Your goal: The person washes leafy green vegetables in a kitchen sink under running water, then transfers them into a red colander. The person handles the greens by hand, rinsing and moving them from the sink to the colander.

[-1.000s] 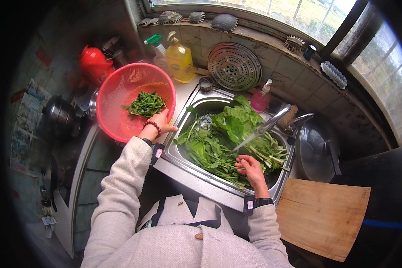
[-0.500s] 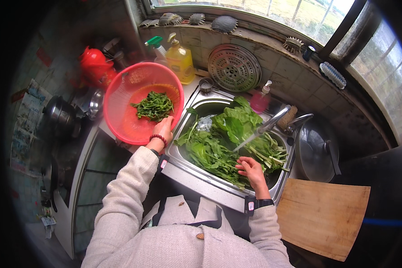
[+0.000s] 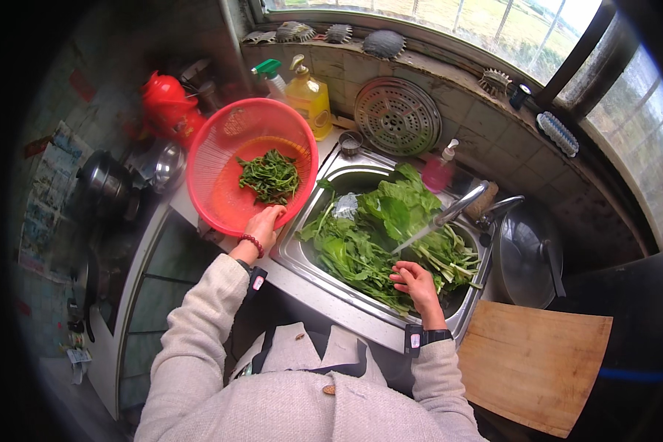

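Observation:
My left hand [image 3: 264,230] has its fingers closed on the near rim of a red plastic colander [image 3: 206,173], which holds a small heap of leafy greens [image 3: 269,177]. The steel sink [image 3: 291,247] is piled with larger green leaves and stalks [image 3: 387,210]. Water [image 3: 412,241] runs from the curved faucet [image 3: 465,199] onto that pile. My right hand [image 3: 420,289] is at the front right of the pile, beside the stream, fingers slightly bent and apart, touching the leaves.
A yellow pump bottle [image 3: 309,107], spray bottle [image 3: 271,77] and steel steamer plate [image 3: 396,116] line the back, with a pink bottle [image 3: 435,173]. A wooden board [image 3: 534,365] lies at front right beside a glass lid [image 3: 519,261]. Red kettle [image 3: 166,99] and pots [image 3: 103,184] stand left.
The red colander has moved right toward the sink with my left hand, which has shifted to its near rim. My right hand stays near the same spot in the sink.

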{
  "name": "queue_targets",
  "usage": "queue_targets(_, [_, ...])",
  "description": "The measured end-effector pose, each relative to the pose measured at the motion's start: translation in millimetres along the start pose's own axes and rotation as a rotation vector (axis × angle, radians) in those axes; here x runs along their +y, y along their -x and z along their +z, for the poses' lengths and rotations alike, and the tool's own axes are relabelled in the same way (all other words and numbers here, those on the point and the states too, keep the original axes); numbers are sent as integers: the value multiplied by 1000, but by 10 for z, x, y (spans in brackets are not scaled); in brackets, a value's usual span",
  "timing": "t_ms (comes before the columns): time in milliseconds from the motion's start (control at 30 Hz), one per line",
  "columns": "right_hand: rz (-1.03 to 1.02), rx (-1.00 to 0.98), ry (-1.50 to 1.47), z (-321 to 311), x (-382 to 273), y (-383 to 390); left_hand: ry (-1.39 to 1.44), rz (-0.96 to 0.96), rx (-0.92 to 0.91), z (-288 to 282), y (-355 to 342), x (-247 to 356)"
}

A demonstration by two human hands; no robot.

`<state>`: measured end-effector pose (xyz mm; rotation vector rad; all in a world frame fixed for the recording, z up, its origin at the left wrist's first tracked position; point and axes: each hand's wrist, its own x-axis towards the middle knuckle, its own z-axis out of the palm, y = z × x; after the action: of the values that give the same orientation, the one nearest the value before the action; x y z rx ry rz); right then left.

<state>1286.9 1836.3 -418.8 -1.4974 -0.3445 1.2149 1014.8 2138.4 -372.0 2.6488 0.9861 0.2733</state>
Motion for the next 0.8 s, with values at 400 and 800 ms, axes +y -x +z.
queue_targets(400, [-1, -7, 26, 54, 6, -2, -109, -99, -60, -179, -163, 473])
queue_targets(800, [-313, 54, 344, 123, 53, 0, -209, 89, 278, -42, -185, 736])
